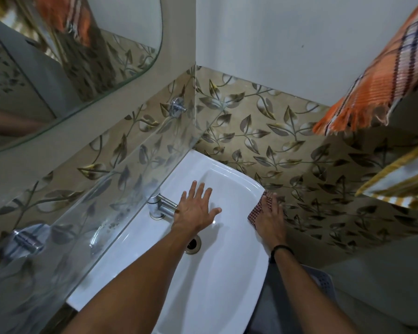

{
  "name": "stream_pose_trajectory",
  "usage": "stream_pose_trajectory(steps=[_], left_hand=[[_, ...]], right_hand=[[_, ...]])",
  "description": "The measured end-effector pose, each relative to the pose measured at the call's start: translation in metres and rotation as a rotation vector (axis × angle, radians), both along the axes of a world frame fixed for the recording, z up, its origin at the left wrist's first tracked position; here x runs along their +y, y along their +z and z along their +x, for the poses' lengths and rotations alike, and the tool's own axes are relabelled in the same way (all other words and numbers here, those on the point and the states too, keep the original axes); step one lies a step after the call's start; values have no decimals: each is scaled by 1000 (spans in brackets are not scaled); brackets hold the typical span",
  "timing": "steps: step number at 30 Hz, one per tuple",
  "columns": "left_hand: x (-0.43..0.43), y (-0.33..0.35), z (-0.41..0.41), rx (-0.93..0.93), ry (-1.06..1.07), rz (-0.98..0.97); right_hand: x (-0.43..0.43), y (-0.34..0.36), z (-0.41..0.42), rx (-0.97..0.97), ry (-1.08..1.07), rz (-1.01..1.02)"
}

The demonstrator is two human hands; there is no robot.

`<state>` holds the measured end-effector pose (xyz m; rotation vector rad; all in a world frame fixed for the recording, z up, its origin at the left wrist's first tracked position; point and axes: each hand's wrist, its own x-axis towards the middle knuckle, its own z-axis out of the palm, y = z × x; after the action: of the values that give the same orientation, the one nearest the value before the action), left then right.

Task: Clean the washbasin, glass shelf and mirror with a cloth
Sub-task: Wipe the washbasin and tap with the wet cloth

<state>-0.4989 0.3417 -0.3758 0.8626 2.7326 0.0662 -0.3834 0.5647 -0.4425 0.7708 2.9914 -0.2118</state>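
Observation:
A white washbasin (227, 273) fills the middle of the view, with a chrome tap (160, 205) at its back edge and a drain (193, 244) in the bowl. My left hand (197, 208) hovers flat over the bowl beside the tap, fingers spread, holding nothing. My right hand (270, 216) presses a small red-and-white checked cloth (256, 212) onto the basin's right rim. A glass shelf (87, 227) runs along the left wall on chrome brackets (25, 239). The mirror (58, 68) hangs above it at the upper left.
Leaf-patterned tiles cover both walls behind the basin. An orange checked towel (381, 78) hangs at the upper right, a yellow-striped one (401, 182) below it. A grey perforated basket (321, 283) sits low, to the right of the basin.

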Motion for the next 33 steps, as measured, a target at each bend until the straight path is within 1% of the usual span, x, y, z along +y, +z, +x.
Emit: stream_pose_trajectory(steps=[1,2,4,6,8,10,12,13,16,21,24,29,33], left_hand=[[0,0,0,-5,4,-6],[0,0,0,-10,3,-7],[0,2,0,-20,-9,-10],[1,3,1,-32,-24,-9],[1,5,2,-28,-37,-5],[1,5,2,-20,-42,-5],[1,4,2,-13,-42,1],[0,4,2,-7,-42,5],[-1,4,2,21,-44,10],[1,6,2,13,-29,24],[1,5,2,-3,-22,30],[2,7,2,-19,-21,10],[1,9,2,-19,-14,10]], right_hand=[[-4,-2,7,-9,37,77],[-9,-1,18,-4,38,105],[-10,-15,36,25,35,93],[-10,-15,40,-24,19,84],[-7,-10,26,-51,15,85],[-3,5,4,-30,1,19],[3,18,-18,-47,6,-51],[5,20,-25,-46,25,-56],[6,19,-25,-55,28,-48],[-1,8,8,-35,35,45],[6,11,-10,-63,55,44],[17,24,-54,-121,198,59],[14,14,-36,-81,152,96]])
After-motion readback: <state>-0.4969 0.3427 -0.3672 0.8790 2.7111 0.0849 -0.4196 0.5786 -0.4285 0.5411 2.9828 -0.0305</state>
